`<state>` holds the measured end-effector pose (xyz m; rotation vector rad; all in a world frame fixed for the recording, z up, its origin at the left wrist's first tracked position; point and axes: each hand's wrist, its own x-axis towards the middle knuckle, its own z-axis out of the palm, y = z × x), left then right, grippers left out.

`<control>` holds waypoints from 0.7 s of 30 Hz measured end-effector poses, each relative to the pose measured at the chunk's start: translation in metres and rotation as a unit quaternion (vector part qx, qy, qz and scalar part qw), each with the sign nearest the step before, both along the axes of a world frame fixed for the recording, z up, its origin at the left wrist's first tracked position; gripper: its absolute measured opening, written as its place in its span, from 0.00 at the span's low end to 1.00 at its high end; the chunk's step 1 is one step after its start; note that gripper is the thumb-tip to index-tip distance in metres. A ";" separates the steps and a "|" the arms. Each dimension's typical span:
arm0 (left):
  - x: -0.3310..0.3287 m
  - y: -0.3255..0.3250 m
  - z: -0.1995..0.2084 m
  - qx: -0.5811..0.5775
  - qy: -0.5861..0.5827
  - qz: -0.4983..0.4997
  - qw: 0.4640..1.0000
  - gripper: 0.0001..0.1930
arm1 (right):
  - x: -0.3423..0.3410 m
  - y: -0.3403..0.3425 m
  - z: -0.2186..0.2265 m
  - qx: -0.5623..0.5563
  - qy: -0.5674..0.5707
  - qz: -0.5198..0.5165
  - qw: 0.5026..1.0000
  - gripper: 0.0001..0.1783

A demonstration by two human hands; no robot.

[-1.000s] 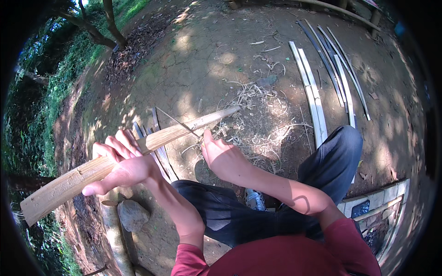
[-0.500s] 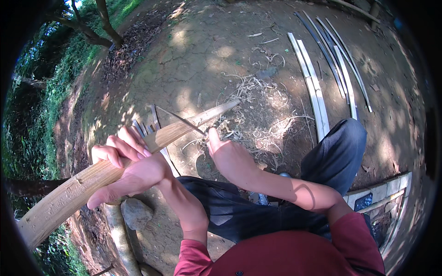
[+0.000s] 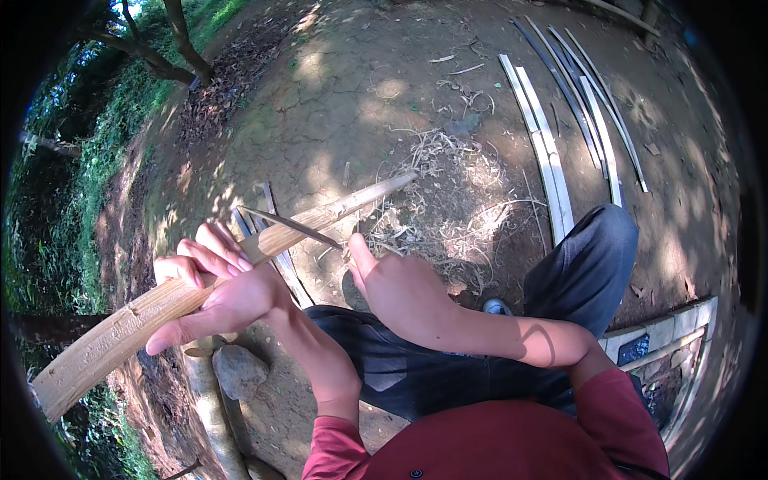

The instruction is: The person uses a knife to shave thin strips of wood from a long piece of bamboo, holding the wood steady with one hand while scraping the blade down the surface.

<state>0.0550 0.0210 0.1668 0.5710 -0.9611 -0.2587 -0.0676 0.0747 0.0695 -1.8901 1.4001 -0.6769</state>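
A pale wooden slat (image 3: pixel 276 242) is held aslant by the left hand (image 3: pixel 228 302), with its long axis run from near left to far right. Its broad end is pointed back past the left hand's thumb, and its narrower end is carried outward beyond the right hand (image 3: pixel 408 292), above the ground. The slat is grasped by the left hand, with the fingers curled over the far edge and the thumb laid along the near side toward the broad end. A thin-bladed knife (image 3: pixel 284 224) is gripped by the right hand, most of the handle being hidden; the blade is set across the slat between the two hands, tip pointed outward and left. Whether the wood is being cut by the edge cannot be told. Curled shavings (image 3: pixel 438 152) are scattered on the ground (image 3: pixel 296 120) beyond the right hand, and pale long strips (image 3: pixel 542 152) are laid farther to its right. More narrow strips (image 3: pixel 286 270) are seen just beyond the left hand, and a rounded stone (image 3: pixel 239 373) is placed on the near side of it, beside a pole (image 3: pixel 210 408).
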 end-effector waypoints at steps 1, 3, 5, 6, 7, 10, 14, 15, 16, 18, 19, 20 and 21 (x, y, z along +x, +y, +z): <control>-0.005 -0.003 -0.010 -0.007 0.003 -0.074 0.997 0.39 | -0.002 -0.010 -0.033 -0.020 0.010 -0.041 0.999 0.12; -0.002 -0.004 -0.018 -0.015 -0.012 -0.124 0.992 0.39 | -0.002 -0.024 -0.058 -0.079 -0.015 -0.063 0.995 0.14; -0.006 -0.002 -0.016 0.022 0.001 -0.025 0.999 0.39 | -0.007 -0.032 -0.061 -0.068 -0.030 -0.036 0.997 0.16; -0.013 -0.010 -0.014 0.027 0.018 0.026 0.999 0.40 | -0.009 -0.035 -0.061 -0.059 -0.038 -0.024 0.997 0.17; -0.003 -0.009 -0.010 0.018 -0.001 0.014 1.000 0.39 | -0.018 -0.043 -0.018 0.098 -0.133 0.042 0.985 0.19; -0.003 -0.011 -0.003 0.013 -0.005 0.016 1.000 0.39 | -0.014 -0.039 -0.013 0.194 -0.195 0.062 0.959 0.19; -0.007 -0.019 -0.006 0.014 -0.006 0.035 0.999 0.39 | -0.013 -0.010 -0.005 0.006 -0.094 0.026 0.995 0.21; -0.007 -0.018 -0.005 0.015 -0.012 0.040 0.999 0.39 | -0.011 -0.004 0.000 0.001 -0.096 0.022 0.995 0.20; -0.007 -0.017 -0.004 0.016 -0.018 0.047 0.999 0.39 | -0.008 -0.002 0.004 0.000 -0.074 0.027 0.997 0.20; -0.005 -0.013 -0.003 0.002 -0.026 0.009 1.000 0.39 | -0.003 -0.001 0.007 -0.004 -0.031 0.033 0.999 0.19; -0.003 -0.011 -0.004 -0.008 -0.026 -0.027 0.999 0.39 | 0.000 -0.002 0.003 -0.014 -0.017 0.021 1.000 0.19; -0.015 -0.016 -0.012 -0.004 -0.023 -0.021 1.000 0.39 | -0.007 -0.010 -0.021 -0.029 -0.003 -0.019 0.999 0.19; -0.028 -0.021 -0.019 -0.001 -0.019 -0.017 1.000 0.39 | -0.013 -0.023 -0.057 -0.044 0.014 -0.059 0.997 0.19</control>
